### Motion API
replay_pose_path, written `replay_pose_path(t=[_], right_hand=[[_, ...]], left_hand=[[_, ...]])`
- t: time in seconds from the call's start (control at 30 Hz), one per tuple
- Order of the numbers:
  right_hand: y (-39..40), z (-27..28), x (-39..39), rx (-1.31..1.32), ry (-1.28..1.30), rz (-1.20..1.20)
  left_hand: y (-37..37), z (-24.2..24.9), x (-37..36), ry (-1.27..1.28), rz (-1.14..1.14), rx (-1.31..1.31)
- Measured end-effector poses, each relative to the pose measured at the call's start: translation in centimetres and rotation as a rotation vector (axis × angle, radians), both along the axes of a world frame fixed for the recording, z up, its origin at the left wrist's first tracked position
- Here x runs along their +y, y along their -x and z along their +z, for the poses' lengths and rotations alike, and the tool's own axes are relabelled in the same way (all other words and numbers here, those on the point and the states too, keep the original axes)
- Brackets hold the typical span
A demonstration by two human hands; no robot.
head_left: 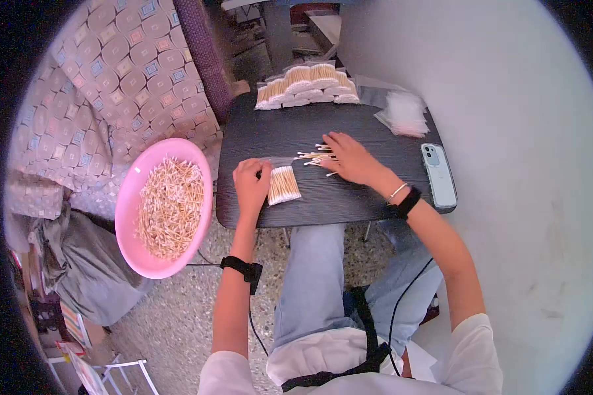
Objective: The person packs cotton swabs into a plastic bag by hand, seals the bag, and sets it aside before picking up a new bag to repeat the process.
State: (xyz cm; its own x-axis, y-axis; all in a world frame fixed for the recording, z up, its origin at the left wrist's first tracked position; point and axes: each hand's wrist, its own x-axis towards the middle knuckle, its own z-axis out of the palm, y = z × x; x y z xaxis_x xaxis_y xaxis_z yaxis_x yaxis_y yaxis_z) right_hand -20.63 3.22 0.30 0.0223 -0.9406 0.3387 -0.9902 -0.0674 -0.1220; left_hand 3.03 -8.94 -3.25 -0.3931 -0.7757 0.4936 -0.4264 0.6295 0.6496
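A clear plastic bag of cotton swabs [284,185] lies on the dark table, its swabs side by side in a row. My left hand [249,182] is closed at the bag's upper left edge, fingers curled and partly hidden. To the right, my right hand [353,160] rests flat over a small scatter of loose cotton swabs [315,157], with fingers stretched out. Some of those swabs are covered by the hand.
A pink basin [126,238] full of loose swabs stands left of the table [244,125]. Filled swab bags [310,82] are stacked at the back edge. Empty clear bags [404,113] lie at the back right, with a phone [439,176] at the right edge beside the wall.
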Motion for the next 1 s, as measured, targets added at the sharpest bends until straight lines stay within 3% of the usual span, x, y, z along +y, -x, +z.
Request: replay_pose_path(t=[0.03, 0.07, 0.23, 0.33, 0.43, 0.57, 0.67, 0.73, 0.83, 0.9, 1.0], right_hand=[[-0.8, -0.4, 0.1, 0.044, 0.086, 0.006], [-1.2, -0.7, 0.2, 0.016, -0.114, -0.038], [-2.6, -1.2, 1.4, 0.041, -0.092, 0.053], [-2.1, -0.7, 3.0, 0.021, -0.104, 0.088], [-0.9, -0.2, 4.8, -0.002, -0.077, 0.110], [-0.1, -0.3, 6.5, 0.028, -0.056, 0.085], [-0.3, -0.7, 7.3, -0.014, -0.007, 0.001], [-0.2, -1.0, 7.2, -0.048, 0.035, -0.030], [0.4, -1.7, 7.4, -0.088, 0.067, -0.015], [0.5, -1.5, 7.5, -0.152, 0.072, 0.026], [0.3, -0.8, 7.6, -0.549, 0.157, 0.044]], left_hand=[[0.0, 0.0, -0.1, 0.000, -0.006, 0.008], [0.0, 0.0, -0.2, 0.008, -0.013, 0.015], [-0.6, 0.5, -0.3, -0.092, -0.080, 0.025], [-0.4, 0.8, 0.0, -0.171, -0.100, 0.182], [0.1, 1.9, 0.9, -0.104, 0.054, 0.361], [0.9, 5.3, 4.2, 0.366, -0.042, 0.066], [4.6, 6.2, 8.6, 0.238, -0.433, -0.049], [6.8, 4.8, 10.5, 0.289, -0.518, -0.167], [8.5, 1.9, 11.7, 0.424, -0.336, -0.372], [9.2, 1.1, 11.4, 0.383, -0.307, -0.427], [9.7, 0.9, 11.1, 0.392, -0.321, -0.446]])
